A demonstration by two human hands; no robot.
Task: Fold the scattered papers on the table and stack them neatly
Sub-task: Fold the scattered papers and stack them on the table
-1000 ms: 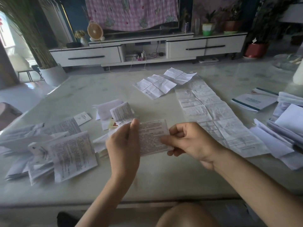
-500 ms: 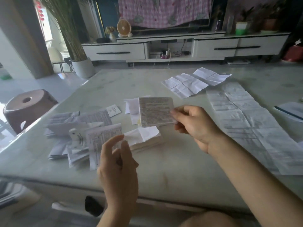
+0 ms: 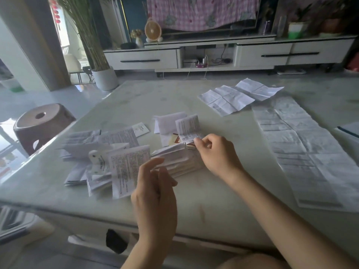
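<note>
Readable text: none could be made out anywhere on the table (image 3: 213,191).
Folded leaflet (image 3: 189,129): bore dense rows of small print, too blurred to read.
Front leaflet (image 3: 127,167): stood nearest the camera and was covered in fine print, illegible.
Small card (image 3: 141,129): showed a faint mark and a short line, unreadable.
Creased sheet (image 3: 227,100): had one dark line of print near its near edge, not legible.
Long sheet (image 3: 303,152): carried grey blocks of print, smeared.

Leaflet (image 3: 188,129): in right hand (image 3: 217,154), behind stack (image 3: 174,162).
Stack: on desk (image 3: 223,200), behind left hand (image 3: 155,193).
Long sheet (image 3: 303,152): right of right hand.
</note>
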